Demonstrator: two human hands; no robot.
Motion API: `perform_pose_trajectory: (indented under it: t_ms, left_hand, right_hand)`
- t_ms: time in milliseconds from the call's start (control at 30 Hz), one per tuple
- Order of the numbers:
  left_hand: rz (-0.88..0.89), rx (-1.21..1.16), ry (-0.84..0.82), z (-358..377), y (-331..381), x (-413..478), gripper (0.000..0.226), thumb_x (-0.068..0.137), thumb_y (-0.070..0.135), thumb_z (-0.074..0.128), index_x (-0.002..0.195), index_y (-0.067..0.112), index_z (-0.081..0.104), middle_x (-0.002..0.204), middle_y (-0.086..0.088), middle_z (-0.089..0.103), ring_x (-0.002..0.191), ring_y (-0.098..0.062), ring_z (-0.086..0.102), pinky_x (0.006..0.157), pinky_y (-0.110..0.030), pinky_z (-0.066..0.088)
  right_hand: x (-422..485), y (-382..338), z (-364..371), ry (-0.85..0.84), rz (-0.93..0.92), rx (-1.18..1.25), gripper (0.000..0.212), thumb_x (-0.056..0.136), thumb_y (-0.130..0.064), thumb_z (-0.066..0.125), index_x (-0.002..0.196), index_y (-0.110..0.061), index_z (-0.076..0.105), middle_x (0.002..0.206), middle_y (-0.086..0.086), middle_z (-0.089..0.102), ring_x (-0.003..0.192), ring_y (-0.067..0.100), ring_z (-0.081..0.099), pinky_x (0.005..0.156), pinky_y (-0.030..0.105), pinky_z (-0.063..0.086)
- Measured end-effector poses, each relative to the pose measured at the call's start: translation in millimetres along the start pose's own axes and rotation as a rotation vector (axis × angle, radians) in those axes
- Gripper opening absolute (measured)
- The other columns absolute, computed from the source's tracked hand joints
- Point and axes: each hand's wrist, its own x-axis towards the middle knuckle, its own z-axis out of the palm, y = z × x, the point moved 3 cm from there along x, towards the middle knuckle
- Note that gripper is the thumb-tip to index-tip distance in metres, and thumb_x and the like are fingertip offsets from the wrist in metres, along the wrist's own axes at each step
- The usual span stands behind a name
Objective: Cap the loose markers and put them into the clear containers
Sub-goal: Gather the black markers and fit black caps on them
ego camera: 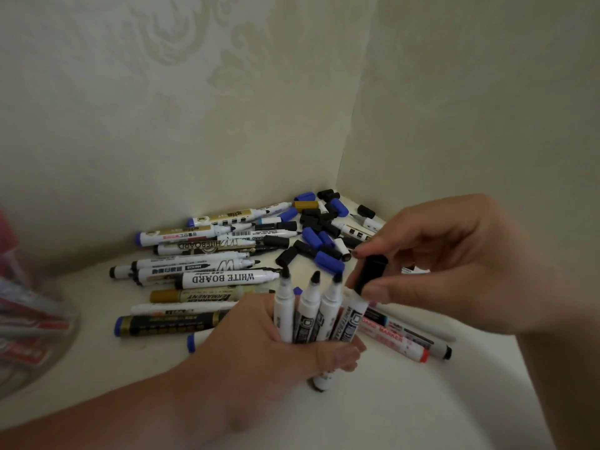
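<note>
Four slim white plastic markers [311,313] stand bunched upright in the clenched fingers [344,352] of the left hand [259,339], three showing bare black felt tips, while the right hand [454,264] pinches a black cap [370,274] over the fourth. Loose markers [207,254], one reading "WHITE BOARD", and stubby black and blue caps [318,235] litter the far corner of the tabletop [406,410]; a clear container [29,319] sits blurred at its left edge.

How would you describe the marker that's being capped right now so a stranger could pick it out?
Start at the left hand, low in the middle, gripping four white markers upright. The one you want is the rightmost marker of the four. Its three neighbours show bare black tips; its tip is hidden under the black cap the right hand pinches.
</note>
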Motion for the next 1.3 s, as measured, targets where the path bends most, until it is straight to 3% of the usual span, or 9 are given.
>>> perform_pose_trajectory:
  t_ms: [133, 267, 367, 433, 600, 733, 1033, 1233, 1300]
  left_hand:
    - [-0.032, 0.014, -0.037, 0, -1, -1, 0.014, 0.068, 0.038, 0.079, 0.078, 0.028, 0.081, 0.076, 0.017, 0.077, 0.074, 0.007, 0.071, 0.062, -0.002, 0.046]
    - [-0.061, 0.020, -0.058, 3, -1, -1, 0.004, 0.074, 0.035, 0.081, 0.077, 0.037, 0.080, 0.076, 0.019, 0.076, 0.074, 0.008, 0.070, 0.060, -0.002, 0.046]
    - [-0.063, -0.014, -0.088, 3, -2, 1, 0.011, 0.069, 0.040, 0.079, 0.079, 0.036, 0.081, 0.079, 0.014, 0.078, 0.076, 0.004, 0.072, 0.062, -0.007, 0.050]
    - [-0.049, -0.030, -0.092, 3, -1, 2, 0.020, 0.059, 0.045, 0.075, 0.078, 0.042, 0.079, 0.080, 0.013, 0.078, 0.077, 0.002, 0.073, 0.063, -0.007, 0.050]
    - [-0.064, 0.015, -0.021, 2, 0, 2, 0.020, 0.048, 0.049, 0.073, 0.063, 0.063, 0.069, 0.071, 0.026, 0.073, 0.068, 0.012, 0.067, 0.053, -0.003, 0.044]
    - [-0.033, -0.017, -0.122, 1, -4, 3, 0.030, 0.055, 0.051, 0.071, 0.084, 0.048, 0.078, 0.085, 0.016, 0.078, 0.084, 0.003, 0.073, 0.072, -0.009, 0.053]
    - [-0.017, -0.100, -0.134, -4, -1, 0, 0.036, 0.061, 0.041, 0.074, 0.092, 0.025, 0.082, 0.087, 0.004, 0.080, 0.085, -0.007, 0.076, 0.073, -0.013, 0.055]
    - [-0.037, -0.066, -0.130, -6, -2, 4, 0.033, 0.055, 0.042, 0.077, 0.085, 0.030, 0.081, 0.084, 0.004, 0.080, 0.081, -0.010, 0.076, 0.073, -0.019, 0.058]
    - [-0.047, -0.070, -0.127, -6, -1, 4, 0.024, 0.056, 0.040, 0.079, 0.079, 0.031, 0.080, 0.080, 0.006, 0.079, 0.077, -0.007, 0.076, 0.068, -0.015, 0.057]
  right_hand:
    - [2, 1, -30, 0.216, -0.124, 0.275, 0.018, 0.074, -0.020, 0.083, 0.091, -0.021, 0.077, 0.083, 0.005, 0.078, 0.069, 0.024, 0.074, 0.057, 0.028, 0.058]
    - [-4, 11, -69, 0.507, 0.014, 0.037, 0.013, 0.070, -0.025, 0.083, 0.081, -0.025, 0.076, 0.072, 0.003, 0.076, 0.060, 0.021, 0.070, 0.055, 0.028, 0.054]
    - [-4, 45, -52, 0.196, 0.513, -0.432, 0.015, 0.071, -0.025, 0.088, 0.080, -0.027, 0.076, 0.072, -0.003, 0.076, 0.058, 0.017, 0.069, 0.063, 0.035, 0.057]
    - [-1, 57, -37, 0.004, 0.664, -0.504, 0.014, 0.074, -0.031, 0.088, 0.080, -0.030, 0.075, 0.074, -0.011, 0.075, 0.061, 0.010, 0.068, 0.063, 0.031, 0.057]
    - [5, 70, -26, -0.146, 0.651, -0.714, 0.013, 0.078, -0.034, 0.085, 0.084, -0.037, 0.074, 0.072, -0.016, 0.064, 0.062, -0.008, 0.056, 0.056, 0.008, 0.043]
    - [2, 72, -25, -0.210, 0.676, -0.715, 0.014, 0.081, -0.034, 0.081, 0.089, -0.040, 0.070, 0.077, -0.019, 0.061, 0.066, -0.014, 0.055, 0.055, 0.006, 0.039]
    - [33, 64, -17, 0.091, 0.483, -0.625, 0.006, 0.086, -0.032, 0.078, 0.085, -0.035, 0.072, 0.073, -0.015, 0.060, 0.066, 0.001, 0.055, 0.062, 0.016, 0.044]
    - [98, 59, 36, -0.470, 0.314, -0.893, 0.035, 0.090, -0.021, 0.071, 0.122, -0.035, 0.067, 0.093, -0.026, 0.050, 0.082, -0.003, 0.051, 0.071, 0.013, 0.041]
    - [108, 65, 50, -0.612, 0.261, -0.982, 0.032, 0.092, -0.021, 0.068, 0.122, -0.032, 0.068, 0.101, -0.021, 0.062, 0.088, 0.002, 0.058, 0.074, 0.019, 0.046]
